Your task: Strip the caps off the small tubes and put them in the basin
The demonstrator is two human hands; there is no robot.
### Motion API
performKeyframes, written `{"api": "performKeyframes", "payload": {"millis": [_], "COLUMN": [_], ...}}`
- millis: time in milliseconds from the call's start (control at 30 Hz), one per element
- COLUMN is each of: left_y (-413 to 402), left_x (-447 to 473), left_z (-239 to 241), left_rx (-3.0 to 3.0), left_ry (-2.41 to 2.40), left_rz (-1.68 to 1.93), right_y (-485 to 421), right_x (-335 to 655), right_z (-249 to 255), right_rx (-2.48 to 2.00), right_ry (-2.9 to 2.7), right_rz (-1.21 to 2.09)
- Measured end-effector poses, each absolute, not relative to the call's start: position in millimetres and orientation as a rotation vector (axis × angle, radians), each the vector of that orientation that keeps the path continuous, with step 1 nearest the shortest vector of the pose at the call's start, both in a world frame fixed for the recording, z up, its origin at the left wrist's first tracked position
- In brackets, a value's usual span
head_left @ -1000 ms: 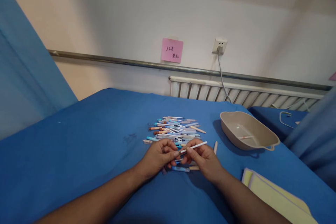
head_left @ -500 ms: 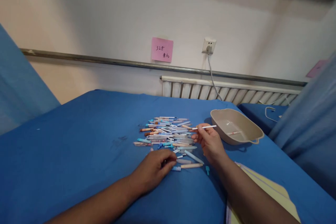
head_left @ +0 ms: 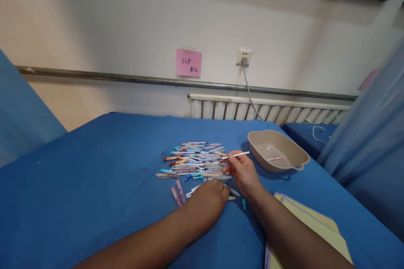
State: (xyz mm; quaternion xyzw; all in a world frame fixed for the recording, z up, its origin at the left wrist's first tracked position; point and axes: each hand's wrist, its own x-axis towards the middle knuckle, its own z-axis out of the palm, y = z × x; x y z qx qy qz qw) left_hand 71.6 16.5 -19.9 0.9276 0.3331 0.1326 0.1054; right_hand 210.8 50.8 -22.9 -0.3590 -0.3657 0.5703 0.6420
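A heap of pens and pen parts (head_left: 195, 160) lies on the blue cloth (head_left: 94, 185). My right hand (head_left: 241, 172) pinches a thin white pen refill (head_left: 235, 155), held just above the heap's right edge and pointing toward a beige tray (head_left: 277, 153). The tray holds one thin refill. My left hand (head_left: 206, 204) rests palm down on loose pens at the near edge of the heap, fingers curled over them; what it grips is hidden. Two purple pens (head_left: 178, 193) lie just left of it.
A yellow folded cloth (head_left: 312, 227) lies at the near right. A radiator (head_left: 268, 109), a wall socket with a cable (head_left: 244, 56) and a pink note (head_left: 188, 63) are on the wall behind. Blue curtains (head_left: 369, 134) hang on both sides.
My hands parted: the right one carried the white refill up and right toward the tray, then drew back slightly. The left dropped onto loose pens and shifted right. The camera turned right.
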Motion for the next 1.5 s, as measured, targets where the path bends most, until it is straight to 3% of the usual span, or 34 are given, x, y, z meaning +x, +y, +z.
{"api": "performKeyframes", "payload": {"millis": [367, 800, 1100, 1500], "left_y": [11.7, 20.6, 39.0, 43.5], "left_x": [-0.4, -9.3, -11.6, -26.1], "left_z": [10.2, -2.7, -8.1, 2.5], "left_rx": [2.439, 2.4, 1.722, 2.206], "left_ry": [1.065, 1.087, 1.16, 1.303], "left_rz": [0.821, 0.853, 1.076, 0.828], "right_y": [46.0, 40.8, 43.0, 42.9], "right_x": [207.3, 200.1, 201.4, 200.6], "right_z": [-31.3, -42.2, -40.6, -39.2], "right_rx": [-0.792, -0.849, -0.837, -0.85], "right_ry": [-0.833, -0.978, -0.941, -0.96], "right_rz": [1.359, 1.363, 1.368, 1.358]}}
